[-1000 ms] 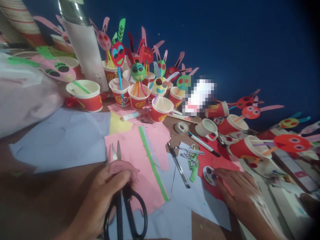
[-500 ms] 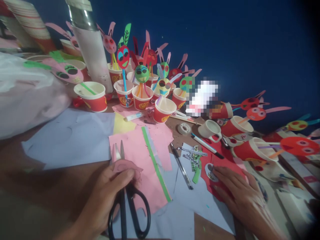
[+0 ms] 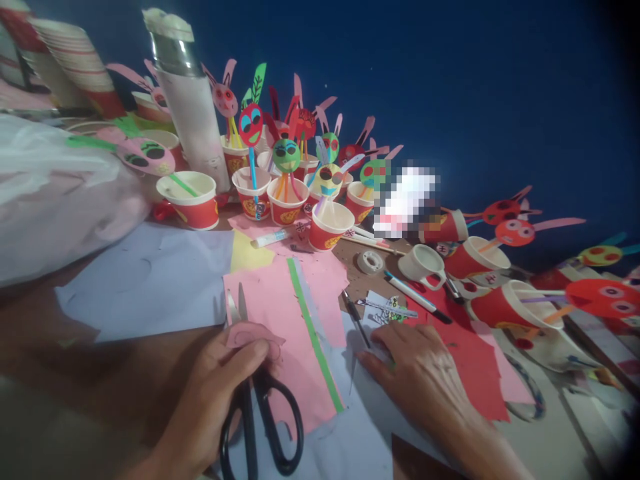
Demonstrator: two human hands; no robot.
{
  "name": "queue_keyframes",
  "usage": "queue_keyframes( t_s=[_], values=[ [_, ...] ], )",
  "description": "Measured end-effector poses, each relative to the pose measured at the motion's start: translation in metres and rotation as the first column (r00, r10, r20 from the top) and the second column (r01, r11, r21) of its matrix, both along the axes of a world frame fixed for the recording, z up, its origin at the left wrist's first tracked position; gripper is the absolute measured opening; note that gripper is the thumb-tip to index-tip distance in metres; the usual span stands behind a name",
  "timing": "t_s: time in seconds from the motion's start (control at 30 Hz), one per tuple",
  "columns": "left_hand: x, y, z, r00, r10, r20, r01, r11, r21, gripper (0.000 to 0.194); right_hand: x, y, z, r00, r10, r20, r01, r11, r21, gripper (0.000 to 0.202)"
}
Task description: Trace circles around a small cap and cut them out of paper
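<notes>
Between the thumb and fingers of my left hand (image 3: pixel 227 377) is a small pink paper piece (image 3: pixel 250 331) with pencil curves on it. Black-handled scissors (image 3: pixel 287 427) lie under that hand, their blades slightly apart over a pink sheet (image 3: pixel 270 293). A green strip (image 3: pixel 315 337) crosses this sheet. My right hand (image 3: pixel 410 363) rests palm down at the black pen (image 3: pixel 356 319), just below the patterned paper cut-outs (image 3: pixel 387 308). Its fingers are bent, and whatever lies under them is hidden.
Behind stand red paper cups (image 3: pixel 330 227) with paper faces on straws, and a tall flask (image 3: pixel 193 120). A white mug (image 3: pixel 423 265), a tape roll (image 3: pixel 370 262) and a blue marker (image 3: pixel 417 297) lie at centre right. A plastic bag (image 3: pixel 65 200) fills the left.
My right hand has moved left from the red paper and the grey oval to the pen and cut-outs. The oval and green scrap are out of sight. My left hand keeps its pink piece.
</notes>
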State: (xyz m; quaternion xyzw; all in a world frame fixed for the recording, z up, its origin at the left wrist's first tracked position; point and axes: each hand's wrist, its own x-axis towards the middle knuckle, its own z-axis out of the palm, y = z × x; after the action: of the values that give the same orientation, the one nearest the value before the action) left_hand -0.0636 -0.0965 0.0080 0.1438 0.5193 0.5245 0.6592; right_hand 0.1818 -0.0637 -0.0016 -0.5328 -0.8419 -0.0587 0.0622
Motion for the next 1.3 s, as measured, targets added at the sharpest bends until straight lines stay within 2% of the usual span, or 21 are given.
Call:
queue_keyframes(
  t_s=[0.07, 0.2, 0.4, 0.53, 0.6, 0.7, 0.8, 0.87, 0.93, 1.03, 1.13, 1.3],
  values=[
    [0.000, 0.000, 0.000, 1.000, -0.003, -0.003, 0.003, 1.000, 0.030, 0.018, -0.008, 0.005, 0.000, 1.000, 0.001, 0.018, -0.001, 1.000, 0.027, 0.022],
    [-0.001, -0.002, 0.002, 0.998, -0.050, -0.035, 0.052, 0.997, 0.063, 0.017, -0.028, 0.009, 0.008, 0.996, 0.006, -0.084, -0.003, 0.999, 0.036, 0.019],
    [-0.002, -0.004, 0.004, 0.992, -0.097, -0.078, 0.104, 0.991, 0.088, 0.020, -0.067, 0.007, 0.014, 0.998, -0.041, -0.048, 0.028, 0.969, -0.245, 0.022],
    [-0.002, -0.002, 0.004, 0.990, -0.097, -0.102, 0.114, 0.978, 0.174, 0.020, -0.072, 0.010, 0.011, 0.993, -0.092, -0.077, 0.059, 0.933, -0.355, 0.003],
    [-0.002, -0.002, 0.004, 0.990, -0.093, -0.106, 0.113, 0.974, 0.195, 0.020, -0.069, 0.016, 0.014, 0.985, -0.094, -0.143, 0.032, 0.921, -0.388, 0.007],
    [-0.002, -0.003, 0.005, 0.985, -0.101, -0.141, 0.131, 0.967, 0.220, 0.020, -0.064, 0.033, 0.024, 0.979, -0.049, -0.196, -0.027, 0.930, -0.367, 0.014],
    [-0.001, -0.004, 0.007, 0.968, -0.108, -0.225, 0.164, 0.954, 0.249, 0.020, -0.067, 0.058, 0.038, 0.986, 0.011, -0.166, -0.053, 0.966, -0.252, 0.016],
    [-0.001, -0.004, 0.008, 0.955, -0.106, -0.275, 0.179, 0.950, 0.255, 0.020, -0.074, 0.076, 0.045, 0.985, 0.073, -0.159, -0.110, 0.964, -0.241, 0.013],
    [0.000, -0.004, 0.010, 0.946, -0.090, -0.311, 0.178, 0.946, 0.269, 0.020, -0.082, 0.092, 0.046, 0.978, 0.111, -0.175, -0.150, 0.962, -0.226, 0.012],
    [0.001, -0.003, 0.011, 0.936, -0.041, -0.350, 0.157, 0.938, 0.309, 0.020, -0.089, 0.104, 0.039, 0.969, 0.116, -0.218, -0.147, 0.980, -0.136, 0.012],
    [0.001, -0.003, 0.011, 0.941, -0.004, -0.339, 0.120, 0.940, 0.320, 0.019, -0.085, 0.096, 0.030, 0.955, 0.102, -0.277, -0.123, 0.991, -0.059, 0.019],
    [0.000, -0.004, 0.008, 0.963, 0.061, -0.264, 0.013, 0.962, 0.271, 0.015, -0.063, 0.055, 0.020, 0.907, 0.112, -0.407, -0.142, 0.989, -0.044, 0.016]
  ],
)
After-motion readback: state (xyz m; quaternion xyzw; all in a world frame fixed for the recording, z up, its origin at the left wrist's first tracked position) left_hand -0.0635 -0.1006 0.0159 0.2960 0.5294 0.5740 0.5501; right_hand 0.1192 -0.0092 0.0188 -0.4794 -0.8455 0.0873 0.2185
